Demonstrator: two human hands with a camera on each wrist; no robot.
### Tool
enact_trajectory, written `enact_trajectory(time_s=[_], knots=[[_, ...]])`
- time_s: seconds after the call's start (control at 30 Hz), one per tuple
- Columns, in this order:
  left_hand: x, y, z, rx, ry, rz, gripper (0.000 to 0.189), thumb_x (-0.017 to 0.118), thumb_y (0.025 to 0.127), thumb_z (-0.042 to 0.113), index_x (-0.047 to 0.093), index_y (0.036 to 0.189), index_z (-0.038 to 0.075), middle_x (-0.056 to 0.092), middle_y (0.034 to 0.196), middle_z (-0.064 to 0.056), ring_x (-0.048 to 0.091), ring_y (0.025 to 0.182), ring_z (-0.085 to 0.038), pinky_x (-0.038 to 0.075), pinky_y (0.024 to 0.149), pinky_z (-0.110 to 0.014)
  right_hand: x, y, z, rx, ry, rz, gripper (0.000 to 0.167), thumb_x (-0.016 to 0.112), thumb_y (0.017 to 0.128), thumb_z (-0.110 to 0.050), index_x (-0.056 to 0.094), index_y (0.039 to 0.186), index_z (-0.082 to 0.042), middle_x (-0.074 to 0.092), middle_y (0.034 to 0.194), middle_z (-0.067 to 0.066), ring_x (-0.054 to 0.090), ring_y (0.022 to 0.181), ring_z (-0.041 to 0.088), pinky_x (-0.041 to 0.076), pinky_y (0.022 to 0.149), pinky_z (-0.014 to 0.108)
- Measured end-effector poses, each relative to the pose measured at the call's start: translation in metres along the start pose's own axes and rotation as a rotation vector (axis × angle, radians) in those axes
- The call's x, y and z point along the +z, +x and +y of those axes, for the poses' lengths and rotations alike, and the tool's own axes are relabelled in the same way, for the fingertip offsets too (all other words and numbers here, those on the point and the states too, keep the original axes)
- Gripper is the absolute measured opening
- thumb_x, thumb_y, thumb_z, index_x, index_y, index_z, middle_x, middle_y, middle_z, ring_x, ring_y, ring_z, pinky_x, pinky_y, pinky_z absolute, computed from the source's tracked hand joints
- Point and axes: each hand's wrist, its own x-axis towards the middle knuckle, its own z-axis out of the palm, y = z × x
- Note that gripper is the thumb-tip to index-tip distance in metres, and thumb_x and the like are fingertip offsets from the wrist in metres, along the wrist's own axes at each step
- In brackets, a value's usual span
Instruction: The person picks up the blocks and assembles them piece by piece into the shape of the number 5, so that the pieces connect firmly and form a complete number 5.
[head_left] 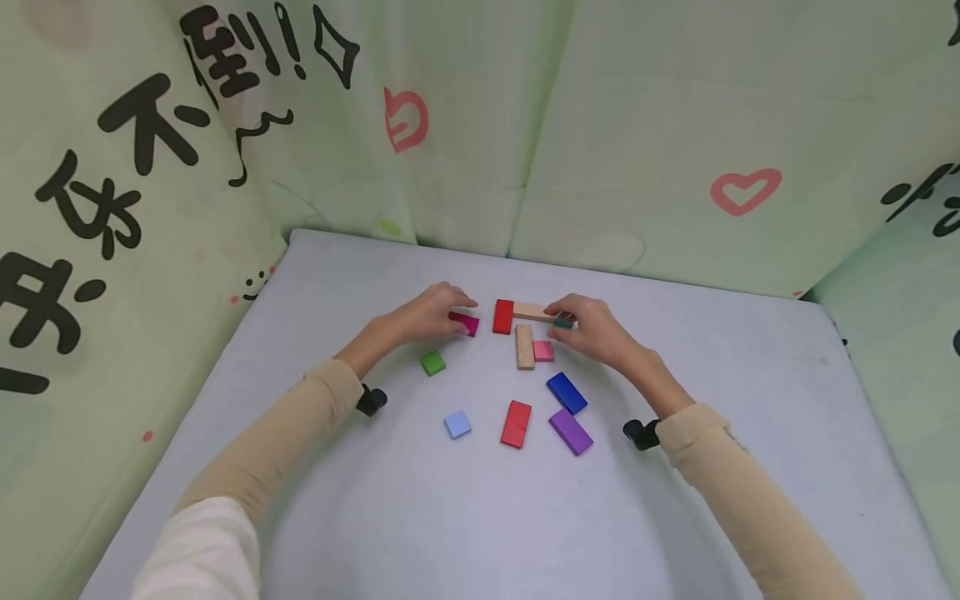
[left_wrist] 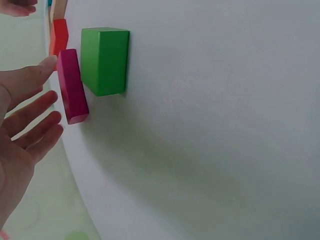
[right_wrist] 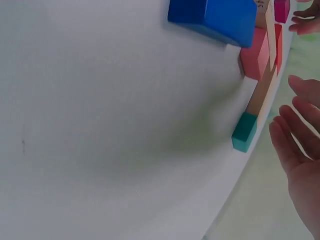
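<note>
left hand [head_left: 423, 315] relaxed, fingers straight, tips touching flat magenta wooden block [head_left: 467, 322] on grey table [head_left: 750, 400], green wooden cube [head_left: 432, 362] near wrist. right hand [head_left: 592, 329] likewise loose, fingers beside small teal wooden block [right_wrist: 244, 131] at end of long natural-wood bar [head_left: 531, 312].

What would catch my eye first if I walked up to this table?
Probably the scatter of bright wooden blocks on the pale grey table, ringed by green printed cloth. The left hand touches a magenta flat wooden block, with a green wooden cube nearby. The right hand is at a small teal wooden block at the end of a plain long wooden bar.
</note>
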Motion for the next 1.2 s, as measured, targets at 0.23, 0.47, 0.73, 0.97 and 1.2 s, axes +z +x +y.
enact_trajectory(time_s=[0.23, 0.47, 0.73, 0.97, 1.2], knots=[[0.007, -0.002, -0.003, -0.006, 0.018, -0.018, 0.042, 0.073, 0.095, 0.007, 0.065, 0.135, -0.001, 0.067, 0.131, -0.017, 0.06, 0.119, -0.029, 0.054, 0.1, -0.038, 0.017, 0.004, -0.02, 0.088, -0.019, -0.035, 0.038, 0.072, 0.096, -0.026, 0.066, 0.122, 0.001, 0.07, 0.109, 0.016, 0.065, 0.093, 0.026, 0.058, 0.081, 0.037], [0.011, -0.003, -0.003, -0.032, 0.039, -0.024, 0.039, 0.07, 0.097, 0.008, 0.066, 0.136, 0.003, 0.066, 0.131, -0.015, 0.058, 0.121, -0.028, 0.053, 0.102, -0.037, 0.029, 0.009, -0.035, 0.181, -0.078, -0.046, 0.05, 0.073, 0.094, -0.041, 0.065, 0.115, 0.003, 0.067, 0.085, 0.01, 0.06, 0.07, 0.019, 0.047, 0.058, 0.027], [0.014, -0.004, -0.002, -0.023, 0.052, -0.001, 0.037, 0.068, 0.098, 0.01, 0.067, 0.135, 0.004, 0.065, 0.13, -0.014, 0.058, 0.121, -0.027, 0.053, 0.102, -0.036, 0.033, 0.014, -0.044, 0.268, -0.094, -0.069, 0.059, 0.077, 0.091, -0.037, 0.06, 0.125, 0.008, 0.06, 0.071, 0.006, 0.057, 0.065, 0.019, 0.042, 0.054, 0.026], [0.017, -0.008, -0.001, -0.011, 0.058, 0.027, 0.036, 0.069, 0.098, 0.011, 0.068, 0.133, 0.003, 0.066, 0.127, -0.014, 0.059, 0.116, -0.026, 0.054, 0.1, -0.036, 0.03, 0.01, -0.045, 0.275, -0.129, -0.112, 0.054, 0.076, 0.092, -0.029, 0.062, 0.13, 0.006, 0.069, 0.087, 0.012, 0.062, 0.074, 0.022, 0.048, 0.057, 0.028], [0.02, -0.012, -0.002, -0.019, 0.073, 0.036, 0.038, 0.07, 0.098, 0.013, 0.067, 0.134, 0.003, 0.065, 0.127, -0.014, 0.06, 0.117, -0.026, 0.054, 0.101, -0.037, 0.024, 0.001, -0.04, 0.222, -0.123, -0.152, 0.038, 0.065, 0.096, -0.02, 0.067, 0.124, 0.005, 0.07, 0.082, 0.009, 0.065, 0.069, 0.019, 0.052, 0.058, 0.028]])
